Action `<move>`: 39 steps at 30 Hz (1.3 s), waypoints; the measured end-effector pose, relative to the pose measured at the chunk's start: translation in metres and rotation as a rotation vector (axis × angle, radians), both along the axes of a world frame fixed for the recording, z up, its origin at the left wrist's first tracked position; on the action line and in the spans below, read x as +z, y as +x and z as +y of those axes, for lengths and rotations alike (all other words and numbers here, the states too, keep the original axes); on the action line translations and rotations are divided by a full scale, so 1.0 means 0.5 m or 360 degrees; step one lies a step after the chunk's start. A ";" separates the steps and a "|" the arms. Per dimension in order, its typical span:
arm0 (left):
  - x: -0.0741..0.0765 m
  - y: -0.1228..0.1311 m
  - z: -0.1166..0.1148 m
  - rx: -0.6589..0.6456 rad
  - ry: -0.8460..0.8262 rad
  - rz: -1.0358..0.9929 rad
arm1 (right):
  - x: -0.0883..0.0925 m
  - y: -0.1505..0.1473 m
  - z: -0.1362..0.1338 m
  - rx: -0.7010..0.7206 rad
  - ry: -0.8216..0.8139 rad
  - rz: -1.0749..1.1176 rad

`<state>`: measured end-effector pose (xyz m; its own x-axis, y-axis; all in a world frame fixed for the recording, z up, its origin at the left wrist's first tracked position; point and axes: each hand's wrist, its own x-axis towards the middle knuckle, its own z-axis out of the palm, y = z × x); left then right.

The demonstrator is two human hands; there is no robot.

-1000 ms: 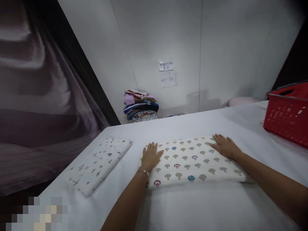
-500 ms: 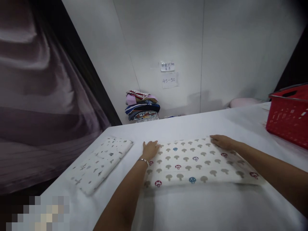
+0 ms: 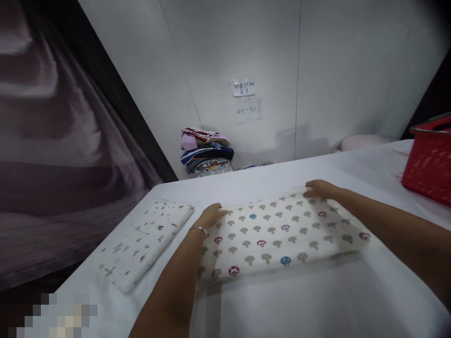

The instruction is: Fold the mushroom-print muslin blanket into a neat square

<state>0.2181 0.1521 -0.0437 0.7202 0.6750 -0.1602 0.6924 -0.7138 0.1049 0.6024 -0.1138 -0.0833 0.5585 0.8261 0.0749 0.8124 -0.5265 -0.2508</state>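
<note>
At the far left hangs a glossy purplish curtain [image 3: 52,141], with a dark band [image 3: 116,94] slanting down along its right side, and a pixelated patch [image 3: 63,317] hides whatever is in the lower corner. To the right of these begins the white surface [image 3: 268,178], and near its left edge lies a folded white cloth [image 3: 151,239] with small, dark, scattered prints, flat and set at a slant. Just beside it comes the left hand [image 3: 211,215], a metal bracelet [image 3: 199,229] on its wrist; its fingers are clamped on the far left corner of the mushroom-print cloth [image 3: 278,230]. Behind, against the grey wall [image 3: 246,37], rises a pile of folded fabrics [image 3: 206,152] in lilac, blue, black and patterned pieces, and to the right of the pile two paper notes are fixed one above the other, the lower note [image 3: 248,111] reading "45-50". The mushroom-print cloth stretches between the two hands over the middle of the surface, cream with rows of grey-brown mushrooms and a few red, blue and purple ones, its far edge higher at the right end. There the right hand [image 3: 322,189] has its fingers pinched on the far right corner. Beyond it, near the wall, sits a pale pink rounded shape [image 3: 362,142], and at the right edge a red basket [image 3: 428,162] stands on the surface, partly cut off.
</note>
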 end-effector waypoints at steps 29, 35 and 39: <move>-0.081 -0.158 -0.188 -0.0226 0.0276 -0.0115 | 0.008 -0.190 -0.265 0.0059 0.0214 0.0462; -0.054 -0.177 -0.199 -0.0102 0.0240 -0.0486 | 0.034 -0.152 -0.317 -0.0392 0.0617 0.0761; -0.058 -0.228 -0.232 -0.0323 0.0361 -0.0499 | 0.020 -0.154 -0.375 -0.0566 0.0656 0.0924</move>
